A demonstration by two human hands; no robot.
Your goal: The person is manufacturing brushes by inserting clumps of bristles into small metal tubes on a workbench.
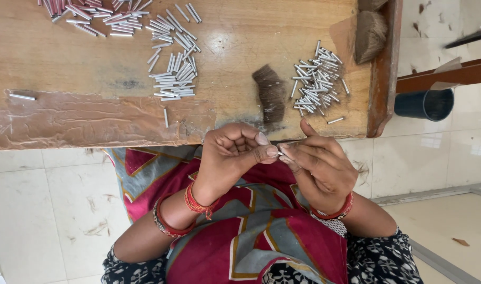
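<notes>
I am pinching a small metal tube (280, 153) between my left hand (232, 158) and right hand (319, 168), both closed on it, just below the wooden table's edge (93, 131). I judge I am fitting it; next calls for steady fingertip alignment.

table (67, 47): wood, smooth, worn brown finish with a dull sheen
table's front edge (93, 123): covered in crinkled brown tape, slightly glossy
small tubes (174, 68): metal, silvery, shiny
tuft (271, 93): dark brown hair or fibre, matt
cup (424, 103): dark, smooth, looks like plastic
bangles (167, 223): red, glossy
garment (251, 231): printed cloth, matt
floor (40, 210): pale tiles, smooth, scuffed
</notes>
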